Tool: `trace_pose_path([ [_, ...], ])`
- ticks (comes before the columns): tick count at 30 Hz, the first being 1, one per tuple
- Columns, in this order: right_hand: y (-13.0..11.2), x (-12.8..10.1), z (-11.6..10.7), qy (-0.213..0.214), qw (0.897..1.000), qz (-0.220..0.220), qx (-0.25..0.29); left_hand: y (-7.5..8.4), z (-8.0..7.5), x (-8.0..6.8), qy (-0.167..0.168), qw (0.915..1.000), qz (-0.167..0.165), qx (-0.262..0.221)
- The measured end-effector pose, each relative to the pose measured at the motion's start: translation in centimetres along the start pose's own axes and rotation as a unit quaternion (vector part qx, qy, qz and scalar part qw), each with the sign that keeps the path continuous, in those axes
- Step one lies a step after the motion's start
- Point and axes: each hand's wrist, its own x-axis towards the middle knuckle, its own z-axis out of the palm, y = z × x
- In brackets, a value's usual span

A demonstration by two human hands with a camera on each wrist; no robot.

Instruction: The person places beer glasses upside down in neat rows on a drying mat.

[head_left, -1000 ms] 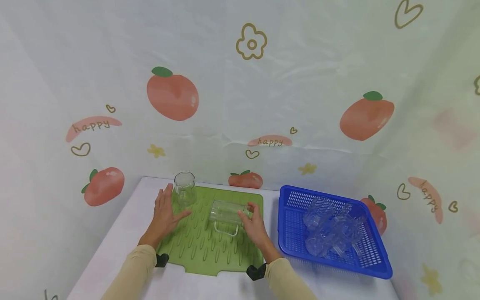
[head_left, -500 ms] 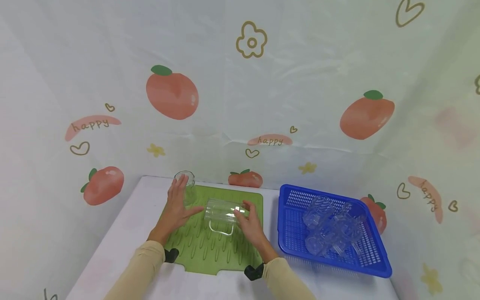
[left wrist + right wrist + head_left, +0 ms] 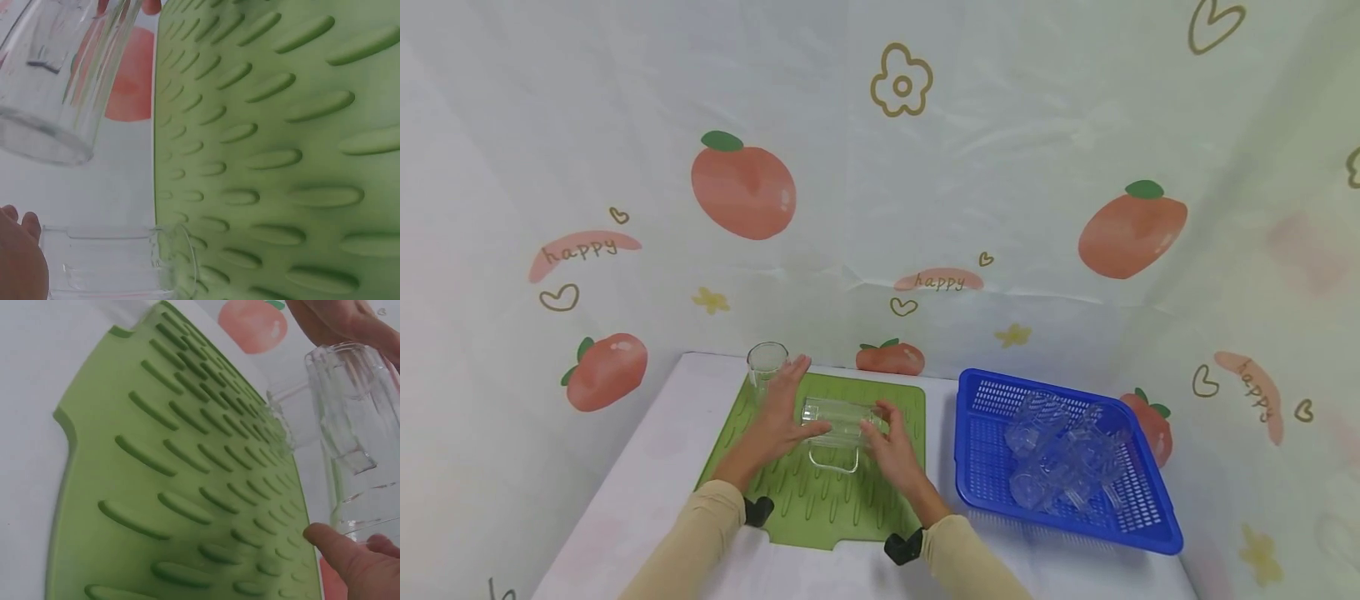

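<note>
Low in the centre of the head view, the right hand (image 3: 891, 450) grips the right end of a clear glass mug (image 3: 838, 421), fingers curled over it. The left hand (image 3: 778, 421) meets the mug's left end with its thumb against the glass and its fingers stretched up and away; whether those fingers actually curl round the mug cannot be told from here.

The mug lies on its side just above the green drying mat (image 3: 820, 492), its long axis running left to right across the frame, its handle hanging down toward the mat. Which end is the open mouth is hard to make out through the clear glass. In the right wrist view the mug (image 3: 356, 437) fills the upper right, with a fingertip (image 3: 340, 553) beneath it.

Just up and left of the left hand, a second glass (image 3: 766, 367) stands upright at the mat's far left corner. Right of the mat, a blue basket (image 3: 985, 467) holds a pile of clear mugs (image 3: 1063, 458). All rests on a white table (image 3: 647, 475).
</note>
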Motion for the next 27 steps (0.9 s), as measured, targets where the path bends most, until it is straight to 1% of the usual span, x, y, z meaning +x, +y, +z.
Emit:
trace_pose_path([
  [3,0.1,0.0,0.1,-0.009,1.000,0.002,0.002,0.0,0.1,0.0,-0.006,0.9998,0.020,0.001],
  [7,0.2,-0.1,0.3,-0.013,1.000,-0.002,0.009,0.1,0.4,-0.2,-0.019,0.9995,0.024,-0.001],
  [11,0.2,-0.1,0.5,-0.010,1.000,-0.004,0.006,0.1,0.7,-0.5,-0.027,0.9995,0.011,-0.015],
  [18,0.4,-0.2,0.5,-0.011,1.000,-0.011,0.013,0.7,1.1,-1.0,-0.050,0.9962,0.002,-0.072],
  [20,0.5,-0.2,0.4,-0.012,1.000,-0.012,0.006,1.0,1.2,-1.1,-0.048,0.9951,-0.001,-0.087],
  [23,0.5,-0.2,0.3,-0.019,1.000,-0.012,0.005,1.6,1.4,-1.1,-0.041,0.9939,-0.015,-0.101],
  [25,0.5,-0.3,0.3,-0.024,1.000,-0.011,0.006,2.0,1.5,-1.2,-0.038,0.9934,-0.023,-0.105],
  [27,0.4,-0.3,0.2,-0.027,1.000,-0.010,0.005,2.2,1.6,-1.2,-0.036,0.9941,-0.023,-0.100],
])
